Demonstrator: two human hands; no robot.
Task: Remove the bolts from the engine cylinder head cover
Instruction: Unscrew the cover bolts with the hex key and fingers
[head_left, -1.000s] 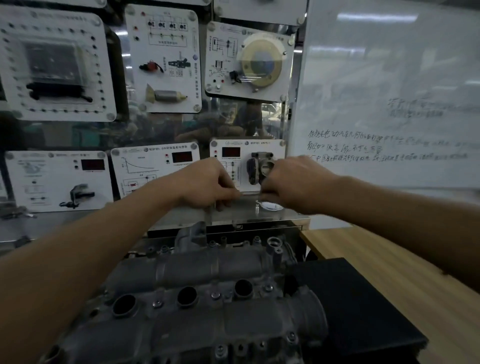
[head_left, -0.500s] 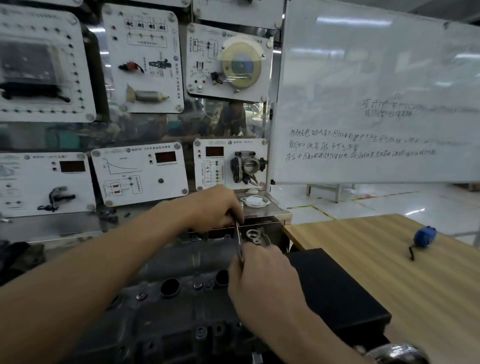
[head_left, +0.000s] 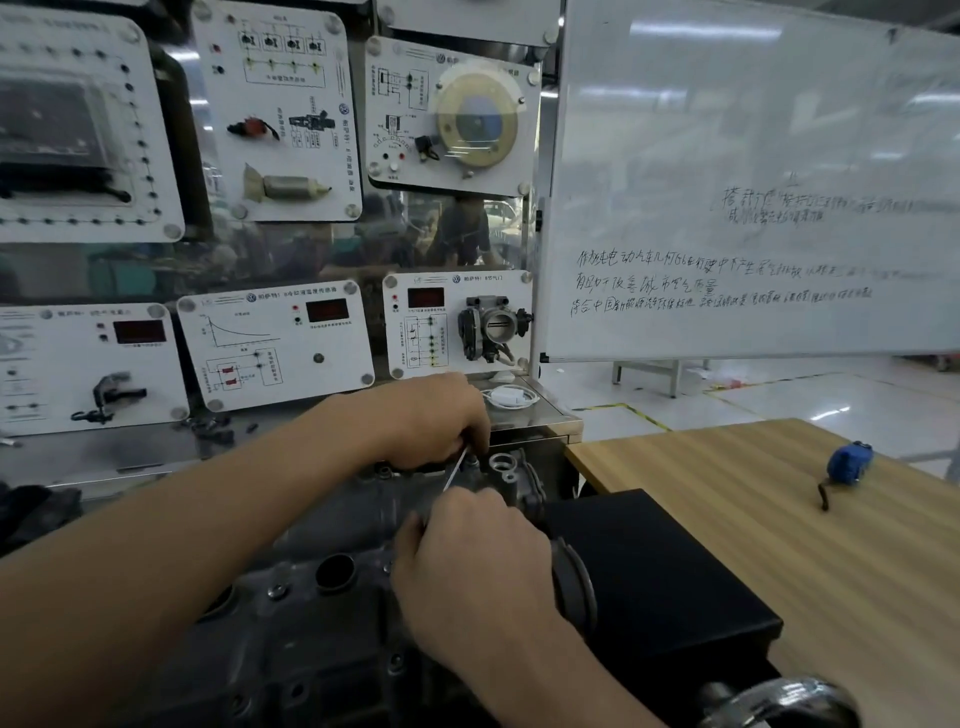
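The grey engine cylinder head cover (head_left: 291, 618) lies low in the middle of the head view, with round plug holes and small bolts (head_left: 277, 591) along it. My left hand (head_left: 431, 418) curls over the far right end of the cover and holds the top of a thin silver tool (head_left: 455, 467). My right hand (head_left: 475, 561) sits nearer me, fingers curled round the tool's lower end. The tool's tip and the bolt under it are hidden by my hands.
A black box (head_left: 654, 577) stands right of the engine on a wooden table (head_left: 779, 519), where a blue tape measure (head_left: 847, 464) lies. White training panels (head_left: 275, 348) and a whiteboard (head_left: 753, 197) stand behind. A white cable (head_left: 509, 397) rests on the metal ledge.
Both hands came down from the metal ledge to the cover's far right end. My right hand dropped below the left and took the tool's lower end. The view panned right.
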